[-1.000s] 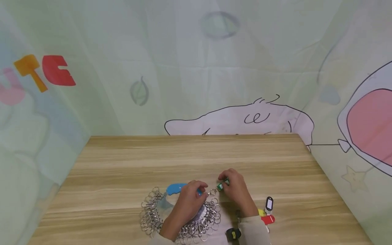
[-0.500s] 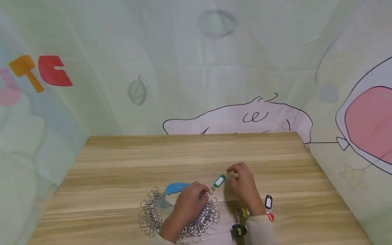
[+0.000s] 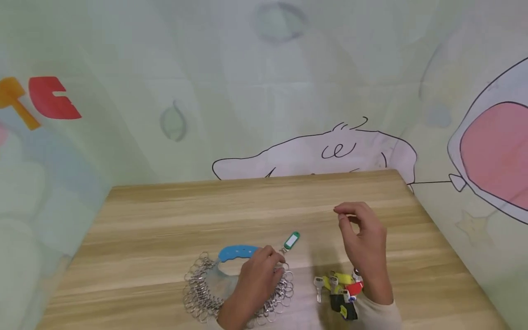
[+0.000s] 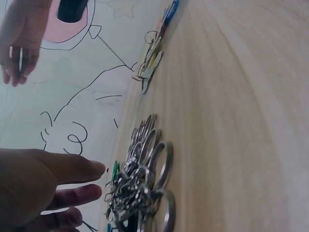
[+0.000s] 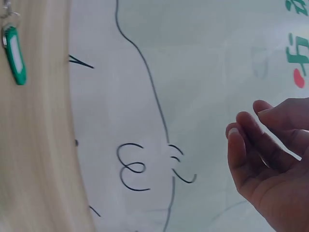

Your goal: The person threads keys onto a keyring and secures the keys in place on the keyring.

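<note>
Metal rings (image 3: pixel 198 288): on the surface (image 3: pixel 173 220), partly covered.
Blue handle (image 3: pixel 238 252): right end hidden.
Left hand (image 3: pixel 259 275): your fingers relaxed, gripping nothing visible.
Green tag (image 3: pixel 292 240): just beyond, attachment unclear.
Keys (image 3: pixel 318 283): partly hidden by your wrist.
Right hand (image 3: pixel 365 236): raised, your fingers loosely curled, empty.

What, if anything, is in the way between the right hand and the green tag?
Nothing visible: in the head view, only tabletop shows between the right hand and the green tag. The red tag lies off that line, nearer the person.
</note>
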`<state>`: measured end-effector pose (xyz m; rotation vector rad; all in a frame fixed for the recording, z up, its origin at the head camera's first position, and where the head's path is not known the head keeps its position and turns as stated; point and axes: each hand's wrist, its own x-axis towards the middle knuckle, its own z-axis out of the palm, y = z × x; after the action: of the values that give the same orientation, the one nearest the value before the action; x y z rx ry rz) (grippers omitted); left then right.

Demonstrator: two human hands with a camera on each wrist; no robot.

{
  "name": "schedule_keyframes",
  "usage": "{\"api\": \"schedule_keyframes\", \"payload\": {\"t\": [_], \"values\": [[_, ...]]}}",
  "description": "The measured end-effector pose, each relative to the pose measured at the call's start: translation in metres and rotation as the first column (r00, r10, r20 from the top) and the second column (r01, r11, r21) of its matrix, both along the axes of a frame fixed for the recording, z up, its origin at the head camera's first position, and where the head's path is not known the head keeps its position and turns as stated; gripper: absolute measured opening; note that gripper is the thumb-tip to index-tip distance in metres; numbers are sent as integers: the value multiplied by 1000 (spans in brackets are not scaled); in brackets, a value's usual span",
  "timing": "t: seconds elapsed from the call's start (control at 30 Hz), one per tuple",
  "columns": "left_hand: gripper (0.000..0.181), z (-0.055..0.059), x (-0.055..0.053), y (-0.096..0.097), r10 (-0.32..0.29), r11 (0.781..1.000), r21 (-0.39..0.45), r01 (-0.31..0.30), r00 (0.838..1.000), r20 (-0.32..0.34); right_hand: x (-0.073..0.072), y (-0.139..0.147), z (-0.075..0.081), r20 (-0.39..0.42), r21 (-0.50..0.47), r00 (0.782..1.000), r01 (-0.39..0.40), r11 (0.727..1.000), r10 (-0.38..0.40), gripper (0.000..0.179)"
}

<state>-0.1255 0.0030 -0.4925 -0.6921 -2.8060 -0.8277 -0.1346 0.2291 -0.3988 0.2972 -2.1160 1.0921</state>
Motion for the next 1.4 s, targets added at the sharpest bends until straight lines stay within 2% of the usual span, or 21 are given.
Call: {"api": "schedule_keyframes", "payload": {"t": [0.07,0.13,0.27,0.4,0.6,0.73,0.83,0.97,1.1,1.27,1.4], "values": [[12,-1,0,4,-14,999,-44,13,999,-30,5,3,7,-17,-5,1000,15,1000,-15,22],[10,-1,-1,8,-45,993,-116,35,995,-89,10,4,12,-23,-15,1000,19,1000,-20,21],[12,1,-4,13,-130,957,-280,76,975,-180,17,6,19,-39,-34,999,3,999,-5,20],[14,4,-7,17,-163,922,-374,96,975,-152,17,7,20,-55,-30,999,-5,1000,3,20],[16,7,-8,23,-166,899,-425,100,979,-121,16,7,19,-41,-17,999,0,1000,-1,19],[20,8,-9,28,-128,905,-419,70,986,-111,14,6,18,-25,-8,1000,-1,1000,1,18],[21,8,-10,29,-100,919,-389,56,991,-92,13,6,16,-15,-3,1000,-2,1000,2,18],[22,6,-12,28,-56,946,-319,49,998,-12,11,4,14,-7,4,1000,0,1000,0,18],[25,6,-14,26,-25,963,-264,47,996,88,9,1,12,-21,14,1000,4,1000,-4,21],[19,5,-17,22,-32,974,-219,62,990,139,7,-1,10,-39,26,999,10,1000,-9,23],[17,3,-19,18,-63,986,-143,88,984,168,6,-2,8,-43,32,999,18,999,-16,23]]}}
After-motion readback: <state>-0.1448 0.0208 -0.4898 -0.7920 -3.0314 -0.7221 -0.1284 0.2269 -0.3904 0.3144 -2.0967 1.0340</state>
